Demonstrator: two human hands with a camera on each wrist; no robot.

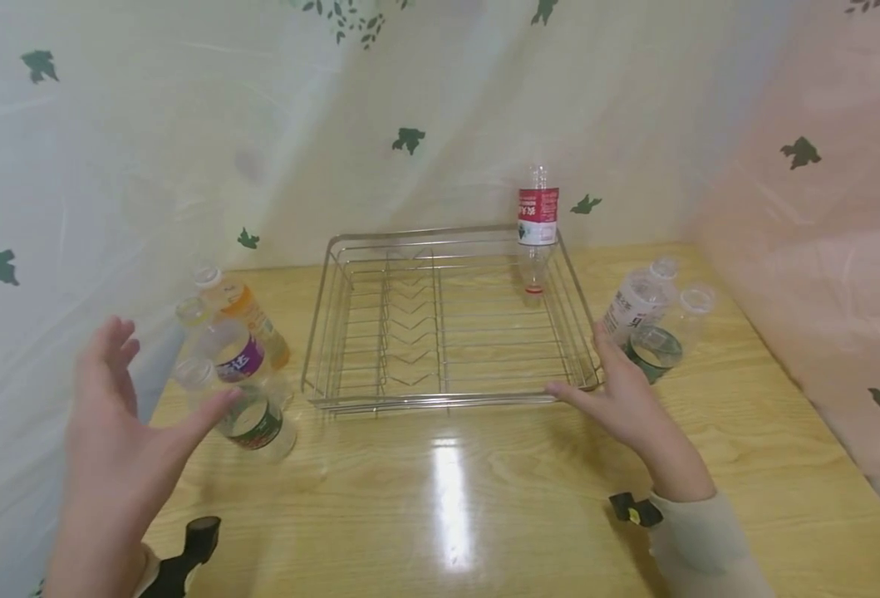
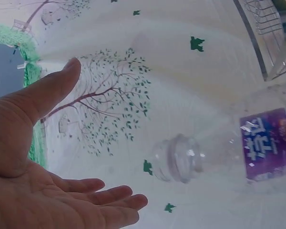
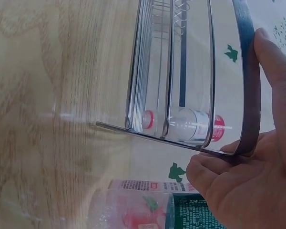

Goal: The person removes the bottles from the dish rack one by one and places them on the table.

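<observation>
A silver wire dish rack [image 1: 499,399] sits on the wooden table. My right hand [image 1: 622,399] holds its front right corner, thumb along the front rim and fingers round the right side, as the rim [image 3: 250,95] shows in the right wrist view. A clear bottle with a red and white label [image 1: 538,216] stands neck down in the rack's back right corner. My left hand [image 1: 121,440] is raised, thumb and fingers spread, with nothing in it. Nearest it are a green-labelled bottle [image 1: 256,428] and a purple-labelled bottle [image 2: 269,145]; an orange-labelled bottle [image 1: 248,311] stands behind them.
Right of the rack stand several clear bottles, among them a white-labelled bottle [image 1: 637,303] and a green-labelled bottle [image 1: 655,353]. A pale leaf-patterned curtain [image 1: 260,124] closes off the back and sides. Light reflects off the table [image 1: 365,515] in front.
</observation>
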